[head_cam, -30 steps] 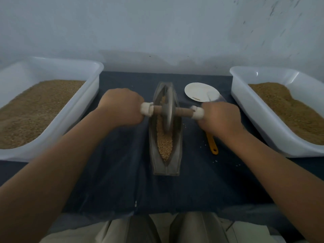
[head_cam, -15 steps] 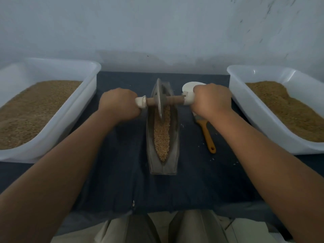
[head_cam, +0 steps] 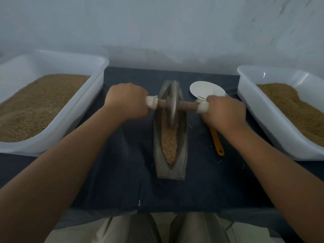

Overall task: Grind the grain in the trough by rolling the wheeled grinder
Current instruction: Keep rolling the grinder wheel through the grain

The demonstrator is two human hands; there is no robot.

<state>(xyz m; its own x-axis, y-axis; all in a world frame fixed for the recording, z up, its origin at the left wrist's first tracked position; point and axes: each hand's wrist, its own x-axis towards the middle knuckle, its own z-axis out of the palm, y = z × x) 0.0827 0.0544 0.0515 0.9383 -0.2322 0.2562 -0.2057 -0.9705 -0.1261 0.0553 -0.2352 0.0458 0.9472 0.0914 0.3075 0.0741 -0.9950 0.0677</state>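
A narrow boat-shaped metal trough lies lengthwise on the dark cloth, with brown grain along its groove. The wheeled grinder, a grey disc on a wooden axle with white end caps, stands upright in the trough's far half. My left hand grips the left end of the axle. My right hand grips the right end. Both fists hide most of the handle ends.
A large white tub of brown grain stands at the left and another white tub at the right. A white dish and an orange-handled tool lie right of the trough. Loose grains dot the cloth.
The grinder rolled to the far end of the trough half a second ago and has now come back a little toward me. Both hands kept their grip throughout.
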